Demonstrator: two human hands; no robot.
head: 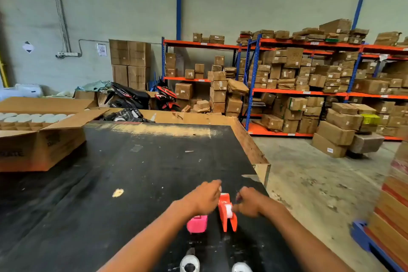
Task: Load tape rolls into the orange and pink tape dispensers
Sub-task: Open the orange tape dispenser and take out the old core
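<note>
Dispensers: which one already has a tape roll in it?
The orange dispenser, between the hands: a white roll shows in its cradle. The pink dispenser, left of it under the left wrist, shows none.

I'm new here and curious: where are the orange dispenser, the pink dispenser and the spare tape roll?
orange dispenser (227, 216), head view, its side wall.
pink dispenser (197, 224), head view, its top face.
spare tape roll (189, 263), head view, its rim.
</note>
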